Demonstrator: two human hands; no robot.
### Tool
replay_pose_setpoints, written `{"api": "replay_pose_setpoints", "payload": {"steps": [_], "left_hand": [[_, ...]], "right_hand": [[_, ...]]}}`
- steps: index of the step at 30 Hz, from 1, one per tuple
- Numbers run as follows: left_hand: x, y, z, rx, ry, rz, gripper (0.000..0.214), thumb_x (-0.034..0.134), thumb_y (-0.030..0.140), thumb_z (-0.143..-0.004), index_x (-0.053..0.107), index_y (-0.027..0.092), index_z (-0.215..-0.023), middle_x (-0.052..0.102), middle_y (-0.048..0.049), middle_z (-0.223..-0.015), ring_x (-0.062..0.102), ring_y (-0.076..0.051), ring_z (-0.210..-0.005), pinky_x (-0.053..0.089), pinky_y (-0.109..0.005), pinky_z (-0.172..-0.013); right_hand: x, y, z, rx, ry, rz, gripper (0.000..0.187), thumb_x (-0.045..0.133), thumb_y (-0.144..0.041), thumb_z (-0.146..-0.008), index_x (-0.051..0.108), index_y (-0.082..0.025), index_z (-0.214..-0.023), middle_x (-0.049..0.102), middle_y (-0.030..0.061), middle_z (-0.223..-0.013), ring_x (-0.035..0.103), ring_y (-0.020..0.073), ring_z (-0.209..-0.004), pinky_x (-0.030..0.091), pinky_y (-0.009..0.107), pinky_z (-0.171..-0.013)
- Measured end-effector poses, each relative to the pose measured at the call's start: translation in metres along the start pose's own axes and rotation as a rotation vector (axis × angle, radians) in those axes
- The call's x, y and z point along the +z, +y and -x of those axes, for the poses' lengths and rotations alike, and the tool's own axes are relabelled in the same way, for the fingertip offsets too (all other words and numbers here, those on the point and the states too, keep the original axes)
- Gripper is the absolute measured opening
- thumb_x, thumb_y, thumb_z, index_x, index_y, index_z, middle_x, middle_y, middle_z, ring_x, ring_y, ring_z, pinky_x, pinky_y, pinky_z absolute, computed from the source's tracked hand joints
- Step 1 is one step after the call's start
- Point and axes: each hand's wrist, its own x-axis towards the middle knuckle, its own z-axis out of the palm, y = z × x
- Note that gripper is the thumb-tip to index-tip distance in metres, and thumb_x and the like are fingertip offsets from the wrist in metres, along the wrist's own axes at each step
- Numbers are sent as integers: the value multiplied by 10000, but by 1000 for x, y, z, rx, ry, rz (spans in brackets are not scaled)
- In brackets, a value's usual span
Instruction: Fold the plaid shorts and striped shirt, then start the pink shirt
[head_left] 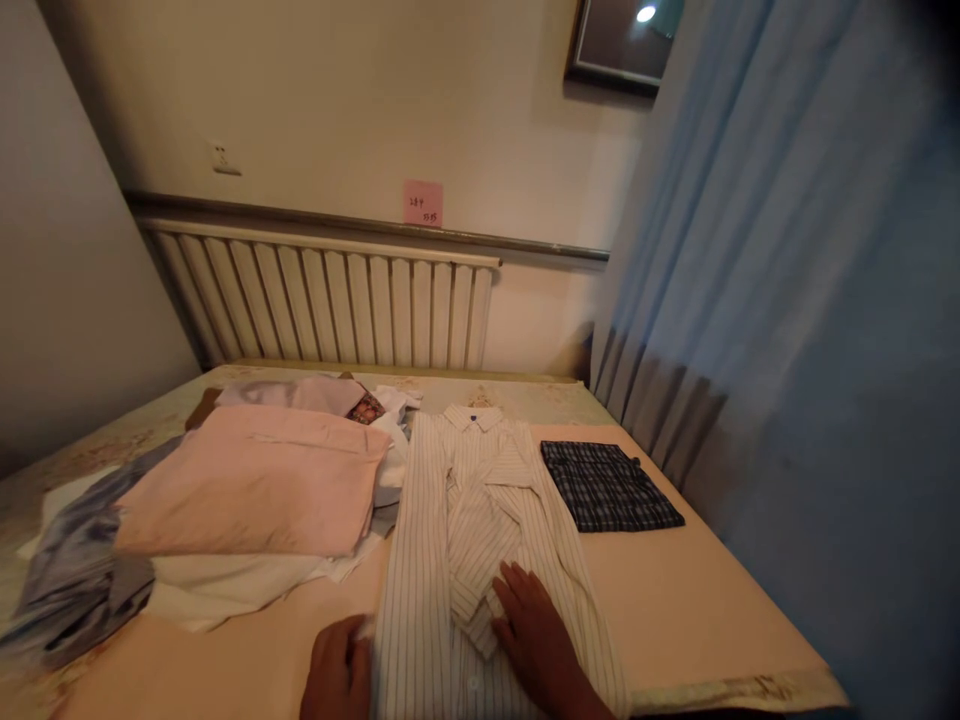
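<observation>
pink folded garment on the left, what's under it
White cloth pokes out beneath the pink garment along its front and right edges; a shiny grey-blue cloth spreads out at its left. Whatever else lies under its middle is covered.

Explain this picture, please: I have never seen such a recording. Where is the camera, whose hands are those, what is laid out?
No machine here: a person wears one camera on the head, looking forward and down, so the two bare hands at the bottom are their own. The left hand touches the left edge of a striped shirt laid flat on the bed; whether it grips is unclear. The right hand lies flat on the shirt's folded-in sleeve. Left of the shirt is a pile of clothes topped by a folded pink garment; to its right lies a folded dark checked cloth.
</observation>
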Motion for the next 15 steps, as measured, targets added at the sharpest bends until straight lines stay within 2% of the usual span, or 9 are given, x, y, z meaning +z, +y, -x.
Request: {"api": "replay_pose_setpoints", "payload": {"steps": [5, 8, 11, 15], "left_hand": [[22, 18, -51, 138, -34, -36, 278, 387, 337, -878, 575, 171, -996, 619, -88, -1001, 595, -231, -969, 493, -406, -878], [40, 18, -74, 281, -27, -104, 324, 364, 273, -892, 576, 160, -1110, 629, -105, -1098, 579, -234, -1057, 467, -425, -943], [61, 8, -82, 427, -5, -222, 411, 368, 246, -899, 537, 135, -1257, 576, -136, -1295, 498, -255, -1231, 408, -459, -1030], [81, -8, -79, 520, -100, -402, 427, 404, 244, -901, 544, 189, -1301, 507, -99, -1417, 386, -273, -1356, 354, -492, -1068]], "right_hand": [[2, 0, 0, -15, 18, 66, 491, 474, -286, -923, 426, -256, -1411, 401, 51, -1483, 377, 264, -1362, 387, 502, -1086], [4, 2, -2, -53, 45, 112, 509, 510, -261, -891, 450, -259, -1397, 438, 52, -1456, 433, 275, -1324, 427, 485, -1057], [7, 7, -4, -104, 65, 135, 546, 542, -248, -858, 453, -264, -1397, 466, 57, -1431, 480, 283, -1286, 460, 470, -1027], [16, 21, -7, -155, 42, 139, 582, 577, -265, -820, 463, -263, -1391, 496, 73, -1400, 514, 300, -1251, 491, 469, -990]]}}
